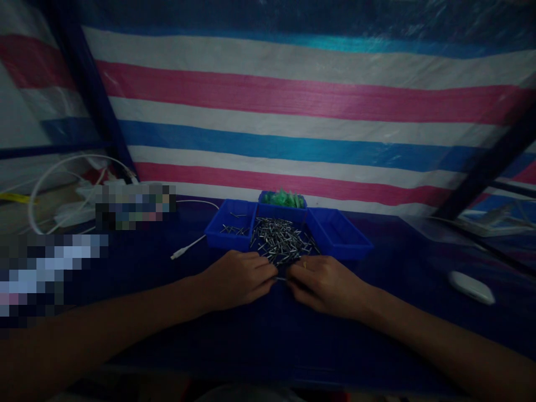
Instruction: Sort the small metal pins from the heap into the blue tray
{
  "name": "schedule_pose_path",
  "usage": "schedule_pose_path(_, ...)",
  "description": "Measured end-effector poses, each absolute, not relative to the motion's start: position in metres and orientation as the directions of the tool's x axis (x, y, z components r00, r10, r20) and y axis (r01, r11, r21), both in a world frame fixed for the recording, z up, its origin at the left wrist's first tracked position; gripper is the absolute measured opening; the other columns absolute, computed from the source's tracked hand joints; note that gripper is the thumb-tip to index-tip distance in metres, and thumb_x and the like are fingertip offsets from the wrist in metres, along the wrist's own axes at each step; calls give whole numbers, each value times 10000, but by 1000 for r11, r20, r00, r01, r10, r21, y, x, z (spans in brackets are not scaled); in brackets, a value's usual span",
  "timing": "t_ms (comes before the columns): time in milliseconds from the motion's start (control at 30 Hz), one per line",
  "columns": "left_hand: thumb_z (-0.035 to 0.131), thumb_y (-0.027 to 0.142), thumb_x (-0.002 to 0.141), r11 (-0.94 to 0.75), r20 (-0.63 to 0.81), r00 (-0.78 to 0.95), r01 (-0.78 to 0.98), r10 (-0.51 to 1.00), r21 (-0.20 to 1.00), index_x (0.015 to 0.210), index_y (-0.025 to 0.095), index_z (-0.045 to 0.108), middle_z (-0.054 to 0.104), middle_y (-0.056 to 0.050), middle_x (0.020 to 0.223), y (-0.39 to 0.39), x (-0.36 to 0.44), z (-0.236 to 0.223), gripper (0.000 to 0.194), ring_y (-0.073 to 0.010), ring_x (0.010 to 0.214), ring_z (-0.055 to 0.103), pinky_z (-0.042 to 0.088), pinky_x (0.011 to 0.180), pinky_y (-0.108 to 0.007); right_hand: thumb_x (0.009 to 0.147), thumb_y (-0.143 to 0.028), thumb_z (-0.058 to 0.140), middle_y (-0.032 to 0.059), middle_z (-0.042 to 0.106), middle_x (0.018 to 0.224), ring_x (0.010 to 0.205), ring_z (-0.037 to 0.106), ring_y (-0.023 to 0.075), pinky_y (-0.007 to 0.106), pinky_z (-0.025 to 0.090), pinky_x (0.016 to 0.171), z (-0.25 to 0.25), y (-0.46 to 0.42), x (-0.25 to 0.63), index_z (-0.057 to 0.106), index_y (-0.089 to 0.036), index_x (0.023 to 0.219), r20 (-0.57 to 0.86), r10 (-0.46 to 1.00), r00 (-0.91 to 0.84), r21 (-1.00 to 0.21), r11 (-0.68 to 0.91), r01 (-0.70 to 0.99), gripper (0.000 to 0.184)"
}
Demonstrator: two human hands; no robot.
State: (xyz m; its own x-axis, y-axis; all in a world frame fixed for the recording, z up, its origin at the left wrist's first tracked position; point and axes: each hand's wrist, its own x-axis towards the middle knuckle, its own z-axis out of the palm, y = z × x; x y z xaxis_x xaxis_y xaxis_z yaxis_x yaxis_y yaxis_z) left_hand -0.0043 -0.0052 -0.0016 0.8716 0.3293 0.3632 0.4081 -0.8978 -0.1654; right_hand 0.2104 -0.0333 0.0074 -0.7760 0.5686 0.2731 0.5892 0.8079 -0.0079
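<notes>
My left hand (243,277) and my right hand (329,283) face each other at the near edge of a heap of thin metal pins (282,239) on the dark blue table. Both have their fingers pinched together. A slim metal pin (282,279) bridges the small gap between the fingertips, one end in each hand. Most of that pin is hidden by the fingers. Left of the heap, a blue tray (221,239) holds several similar pins. To the right stands another blue tray (341,237), in which I see no pins.
Behind the heap, a small blue tray (285,211) contains green plastic pieces (282,197). A white cable (188,246) lies at left, near blurred-out items. A white rounded case (472,287) rests at right. Striped sheeting (293,106) hangs behind the table, between dark posts.
</notes>
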Motion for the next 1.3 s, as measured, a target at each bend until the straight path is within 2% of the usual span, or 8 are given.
schedule_pose_path(100, 419, 257, 887, -896, 361, 874, 408, 326, -178, 798, 167, 548, 575, 0, 710, -5, -4, -1, 181, -129, 639, 529, 372, 526, -234, 861, -195, 372, 8, 504, 644, 569, 432, 116, 242, 324, 546, 9, -34, 210, 508, -161, 756, 296, 572, -765, -27, 806, 592, 174)
schedule_pose_path(267, 431, 285, 876, -904, 400, 855, 408, 329, -130, 820, 172, 553, 570, 5, 697, -7, -3, 2, 175, -133, 640, 524, 358, 522, -243, 851, -201, 405, 5, 500, 656, 584, 443, 114, 235, 322, 552, 7, -32, 212, 494, -162, 763, 279, 612, -740, -15, 774, 633, 131)
schedule_pose_path(433, 429, 254, 874, -897, 357, 865, 420, 352, -135, 789, 175, 542, 571, 6, 699, -7, -3, 1, 162, -135, 631, 519, 344, 521, -249, 864, -198, 395, 6, 505, 656, 584, 450, 113, 232, 333, 555, 6, -30, 214, 496, -164, 769, 314, 603, -733, -17, 776, 631, 143)
schedule_pose_path(600, 441, 255, 873, -902, 334, 873, 414, 355, -124, 806, 176, 547, 574, 4, 710, -5, -2, -4, 149, -141, 652, 530, 352, 527, -256, 881, -208, 383, 22, 529, 666, 594, 472, 117, 230, 358, 547, 10, -34, 211, 522, -151, 801, 383, 542, -748, -74, 825, 560, 170)
schedule_pose_path(800, 452, 252, 865, -926, 314, 900, 356, 304, -125, 771, 166, 544, 570, -2, 705, -4, 0, -5, 157, -147, 659, 521, 364, 528, -259, 885, -204, 374, 28, 538, 665, 596, 471, 122, 241, 372, 559, 9, -37, 209, 535, -147, 795, 384, 482, -787, -55, 863, 502, 194)
schedule_pose_path(1100, 461, 184, 813, -882, 394, 797, 463, 457, 87, 787, 153, 519, 556, 1, 715, -4, -1, 0, 70, -122, 657, 525, 386, 571, -229, 865, -211, 384, 20, 520, 667, 594, 473, 115, 232, 351, 547, 10, -34, 212, 524, -145, 804, 372, 588, -719, -93, 794, 601, 166)
schedule_pose_path(1300, 453, 224, 843, -902, 480, 768, 406, 424, 147, 829, 159, 524, 564, -2, 742, -5, -1, 2, 98, -113, 667, 527, 397, 589, -218, 859, -203, 403, 12, 521, 683, 610, 483, 113, 227, 351, 573, 6, -32, 211, 493, -161, 800, 276, 641, -716, -141, 764, 629, 116)
